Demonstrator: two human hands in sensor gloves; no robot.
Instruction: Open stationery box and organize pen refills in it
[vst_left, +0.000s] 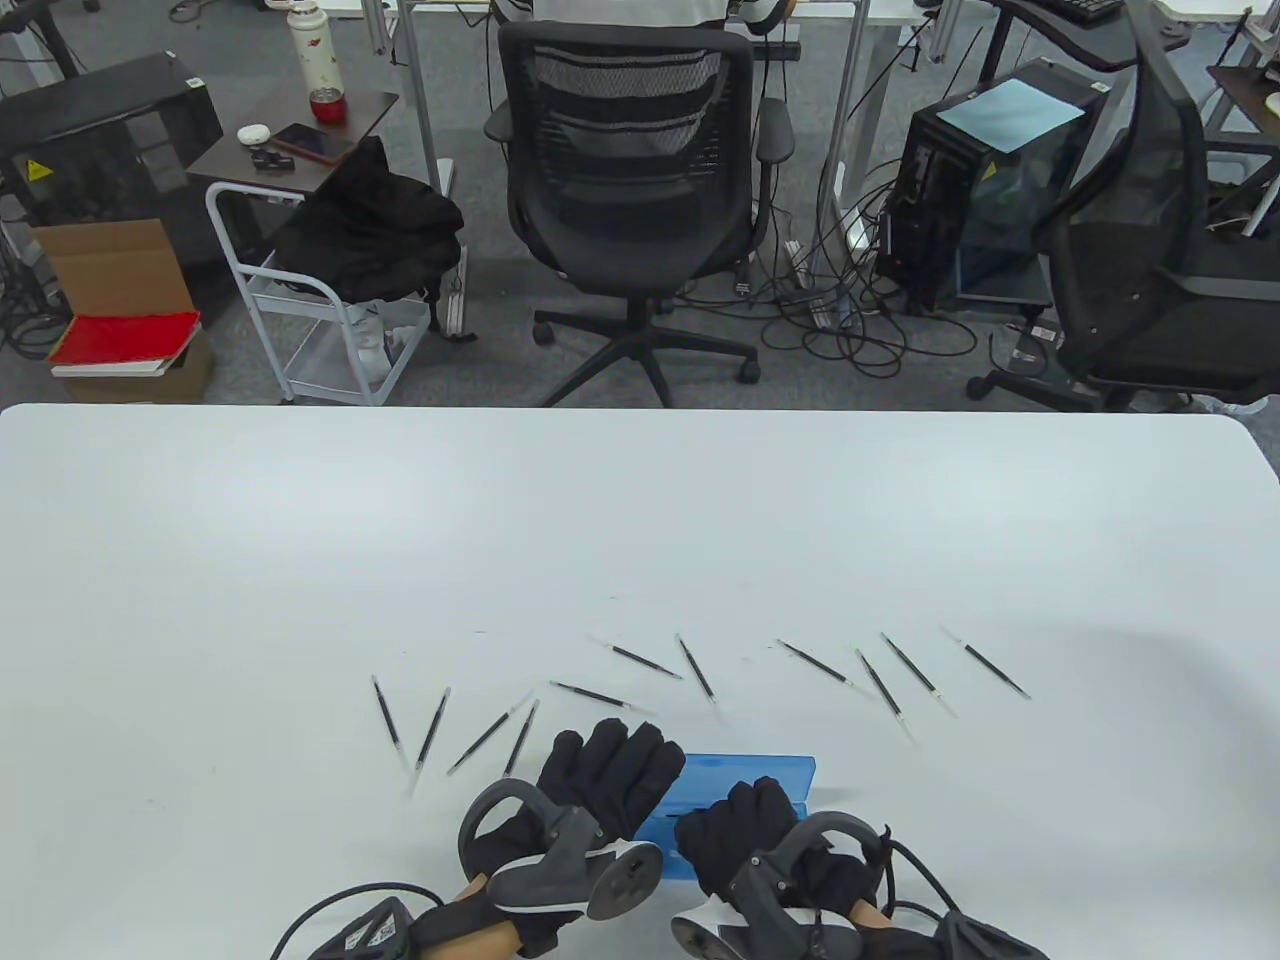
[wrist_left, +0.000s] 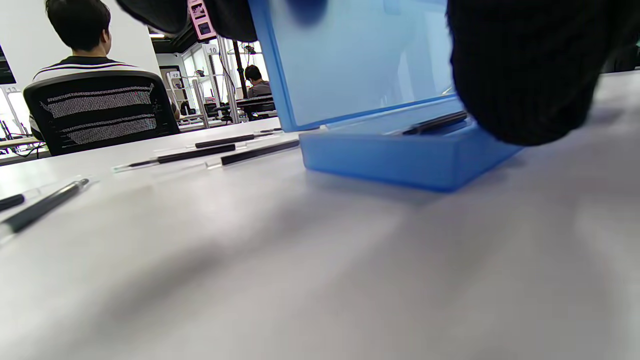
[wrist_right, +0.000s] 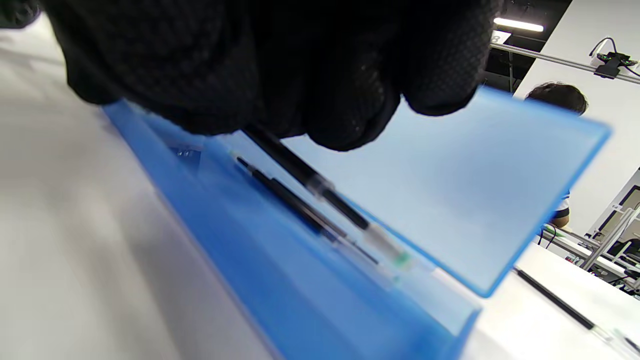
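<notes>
Table view shows the blue stationery box (vst_left: 745, 780) low in the centre of the frame, lid raised. The right hand (vst_left: 745, 835) pinches a pen refill (wrist_right: 320, 187) over the box tray, above another refill (wrist_right: 295, 205) lying inside. The left hand (vst_left: 600, 780) rests on the lid, fingers fairly straight. Loose refills (vst_left: 640, 658) scatter across the white table (vst_left: 640, 520).

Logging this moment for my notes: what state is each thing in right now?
Stationery box: open, lid raised.
Refill in box: lying in the base.
Held refill: pinched by right hand, over the box.
Loose refills: scattered flat on table.
Left hand: on the lid's left end.
Right hand: gripping a refill.
</notes>
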